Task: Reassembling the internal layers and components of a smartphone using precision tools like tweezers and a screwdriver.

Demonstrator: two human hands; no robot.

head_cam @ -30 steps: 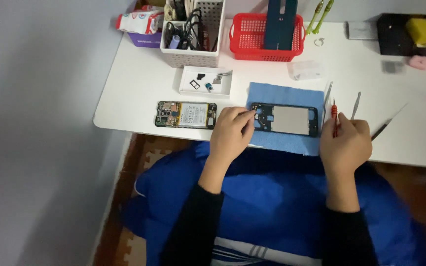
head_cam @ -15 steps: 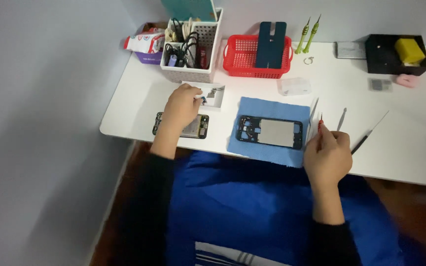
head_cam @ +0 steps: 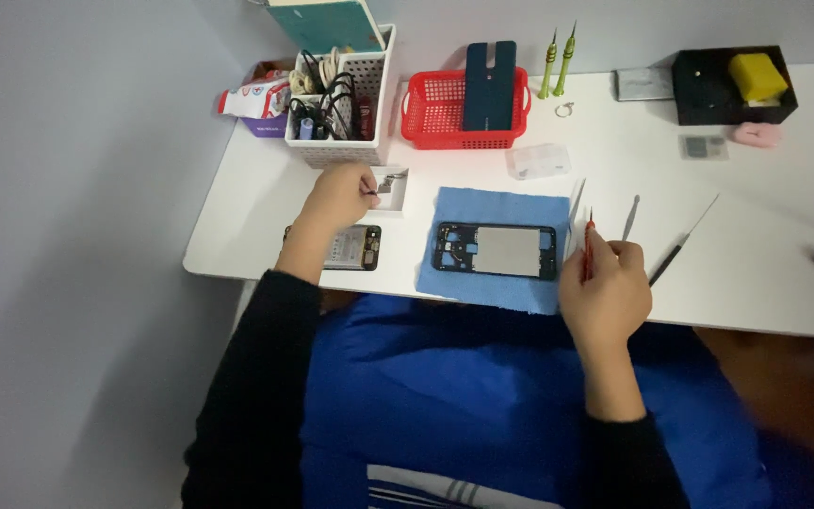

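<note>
A black phone frame [head_cam: 495, 250] lies flat on a blue cloth [head_cam: 492, 212] at the desk's front edge. My right hand [head_cam: 605, 292] rests just right of the cloth, closed around a thin red-handled tool [head_cam: 588, 247] that points away from me. My left hand [head_cam: 341, 193] reaches to a small white tray [head_cam: 394, 188] of tiny parts, fingertips pinched on something small and dark at its left edge. A second opened phone body [head_cam: 355, 247] lies under that wrist, partly hidden.
Metal tweezers and picks [head_cam: 629, 217] lie right of the cloth. At the back stand a white organiser basket [head_cam: 350, 90], a red basket [head_cam: 454, 118] holding a dark blue back cover [head_cam: 489, 85], two green screwdrivers [head_cam: 558, 61], a clear box [head_cam: 539, 160] and a black box [head_cam: 732, 90].
My left hand left the phone frame, passed over the second phone body and now sits at the white parts tray. My right hand kept the red tool beside the cloth.
</note>
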